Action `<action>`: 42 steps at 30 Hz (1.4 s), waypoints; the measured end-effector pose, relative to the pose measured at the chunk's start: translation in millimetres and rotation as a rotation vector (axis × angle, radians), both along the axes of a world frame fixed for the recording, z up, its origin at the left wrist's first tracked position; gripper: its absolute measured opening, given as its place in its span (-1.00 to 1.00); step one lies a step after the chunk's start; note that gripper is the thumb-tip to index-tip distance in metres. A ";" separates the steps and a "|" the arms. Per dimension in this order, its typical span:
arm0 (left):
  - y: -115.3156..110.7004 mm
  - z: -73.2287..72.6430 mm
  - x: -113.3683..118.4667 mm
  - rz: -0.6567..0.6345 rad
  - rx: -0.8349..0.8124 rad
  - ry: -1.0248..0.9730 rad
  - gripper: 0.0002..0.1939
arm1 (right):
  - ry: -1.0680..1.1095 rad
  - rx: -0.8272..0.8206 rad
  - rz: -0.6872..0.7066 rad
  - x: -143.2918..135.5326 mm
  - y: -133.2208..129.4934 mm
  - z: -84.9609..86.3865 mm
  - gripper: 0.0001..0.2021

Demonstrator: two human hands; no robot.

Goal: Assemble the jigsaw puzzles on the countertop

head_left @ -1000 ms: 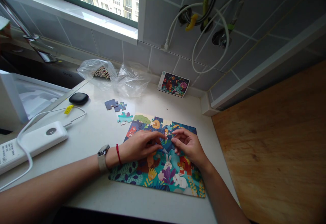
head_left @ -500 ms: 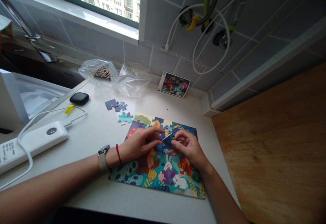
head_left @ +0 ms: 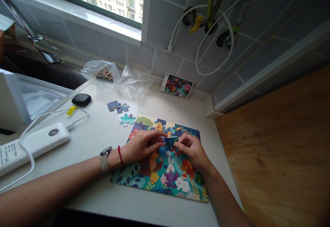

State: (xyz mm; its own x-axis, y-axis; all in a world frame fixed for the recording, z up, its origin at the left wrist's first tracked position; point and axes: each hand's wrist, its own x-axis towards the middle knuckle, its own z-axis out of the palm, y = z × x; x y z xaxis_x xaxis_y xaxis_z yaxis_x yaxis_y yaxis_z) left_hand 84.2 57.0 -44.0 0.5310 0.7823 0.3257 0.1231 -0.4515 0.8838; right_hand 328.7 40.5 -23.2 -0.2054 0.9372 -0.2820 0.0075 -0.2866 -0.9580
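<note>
A colourful jigsaw puzzle [head_left: 165, 182] with rabbits and plants lies on the white counter. Above its upper middle, my right hand [head_left: 192, 148] pinches a dark blue puzzle piece [head_left: 171, 141] at its right side. My left hand [head_left: 144, 145], with a watch and red string at the wrist, has its fingertips at the piece's left edge. Loose pieces lie beyond the puzzle's upper left: two joined blue ones [head_left: 118, 107] and a teal one [head_left: 127, 119].
Clear plastic bags [head_left: 113, 77], one holding stacked pieces, lie by the wall near a picture card [head_left: 176, 86]. At left are a black case [head_left: 81, 99] and a white power strip [head_left: 36, 146] with a cable. A wooden board [head_left: 278, 144] stands at right.
The dark blue piece between my hands has turned so its upper edge lies nearly level. My hands have barely moved, and the view has shifted slightly.
</note>
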 end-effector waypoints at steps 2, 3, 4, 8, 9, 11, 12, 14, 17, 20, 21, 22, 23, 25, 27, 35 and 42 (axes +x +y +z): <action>-0.4 0.5 -0.2 0.012 0.009 0.009 -0.73 | -0.017 0.022 0.011 0.7 0.5 0.0 -0.55; -0.6 0.6 -0.3 0.016 0.013 0.018 -0.74 | -0.025 0.033 0.020 1.1 0.7 -0.2 -0.56; -0.7 0.7 -0.3 0.021 0.016 0.029 -0.75 | -0.031 0.039 0.028 1.6 0.7 -0.7 -0.57; -0.4 -0.9 -0.2 0.015 0.059 0.075 -0.77 | -0.008 0.024 0.028 4.0 1.0 -1.9 -0.59; 0.1 -1.6 -0.3 0.017 0.082 0.087 -0.77 | -0.006 0.027 0.025 5.0 1.4 -1.7 -0.57; 1.4 -2.7 -0.7 0.022 0.175 0.129 -0.79 | -0.028 0.055 0.002 7.9 2.9 -0.9 -0.52; 2.1 -3.0 -1.1 0.009 0.241 0.163 -0.82 | -0.050 0.074 -0.026 9.8 4.1 -0.5 -0.51; 3.3 -3.0 -1.9 -0.049 0.383 0.232 -0.79 | -0.093 0.106 -0.115 14.2 7.0 -0.5 -0.50; 3.3 -2.2 -2.7 -0.143 0.489 0.297 -0.72 | -0.130 0.133 -0.232 20.7 11.2 -3.4 -0.51; 2.6 -1.4 -2.9 -0.172 0.493 0.317 -0.73 | -0.148 0.143 -0.268 25.2 14.1 -8.7 -0.49; 2.5 -1.2 -2.9 -0.177 0.487 0.321 -0.73 | -0.160 0.143 -0.269 26.4 14.9 -10.6 -0.49; 2.5 -1.0 -3.0 -0.181 0.482 0.323 -0.72 | -0.176 0.148 -0.266 27.7 15.6 -12.4 -0.48; 2.7 -0.7 -3.1 -0.180 0.481 0.325 -0.72 | -0.199 0.158 -0.264 29.1 16.5 -14.3 -0.49; 3.2 -0.3 -3.2 -0.175 0.494 0.323 -0.73 | -0.264 0.200 -0.266 32.5 18.7 -17.9 -0.50; 3.7 -0.4 -3.1 -0.169 0.518 0.320 -0.75 | -0.343 0.256 -0.277 36.1 21.8 -21.4 -0.51; 6.5 -5.3 -1.6 -0.157 0.550 0.353 -0.86 | -0.493 0.334 -0.145 22.7 42.8 -22.3 -0.52; 7.4 -7.6 -1.4 -0.134 0.557 0.321 -0.87 | -0.601 0.432 -0.096 0.6 61.3 -22.5 -0.58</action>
State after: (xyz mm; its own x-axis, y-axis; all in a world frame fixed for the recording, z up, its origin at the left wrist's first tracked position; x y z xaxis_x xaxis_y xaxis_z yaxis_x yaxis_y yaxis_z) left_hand 82.8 64.4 -51.6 0.7503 0.4631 0.4718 0.2531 -0.8605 0.4421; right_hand 329.3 101.8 -45.7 -0.0436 0.9960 0.0777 0.5596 0.0888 -0.8240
